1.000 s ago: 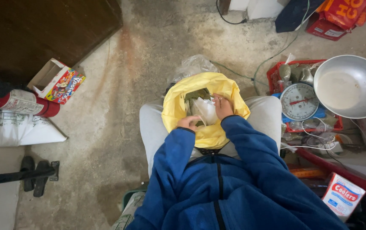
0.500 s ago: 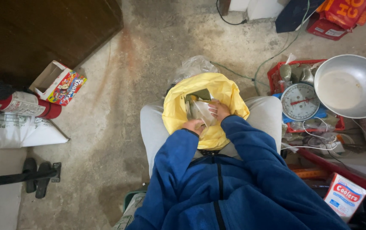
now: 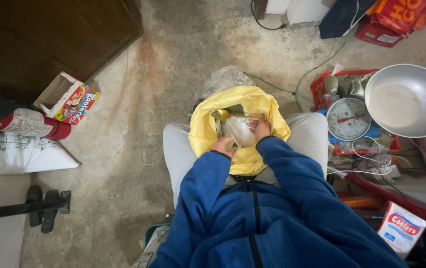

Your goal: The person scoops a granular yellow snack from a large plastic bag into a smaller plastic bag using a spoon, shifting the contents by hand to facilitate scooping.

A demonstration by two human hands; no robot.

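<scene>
- On the person's lap, a yellow plastic bag (image 3: 245, 159) sits open, crumpled, its mouth turned up.
- Inside that yellow bag lies a small clear bag (image 3: 238, 131), pale and wrinkled.
- The left hand (image 3: 223, 146) has its fingers curled closed on the clear bag's near edge.
- The right hand (image 3: 261, 128) pinches its far side, fingers bent.
- Right of the yellow bag stands a dial scale (image 3: 348, 119) with a metal pan (image 3: 407, 99).
- Left of the yellow bag, well apart, lies a colourful carton (image 3: 69, 98).

Soft, even daylight fills the scene, brightest on the grey concrete floor (image 3: 123, 164). The dark brown wooden panel (image 3: 39, 39) at upper left sits in dim shade. The round metal bowl (image 3: 409, 101) shows mild sheen. Focus is sharp; edges bend slightly from the wide lens.
</scene>
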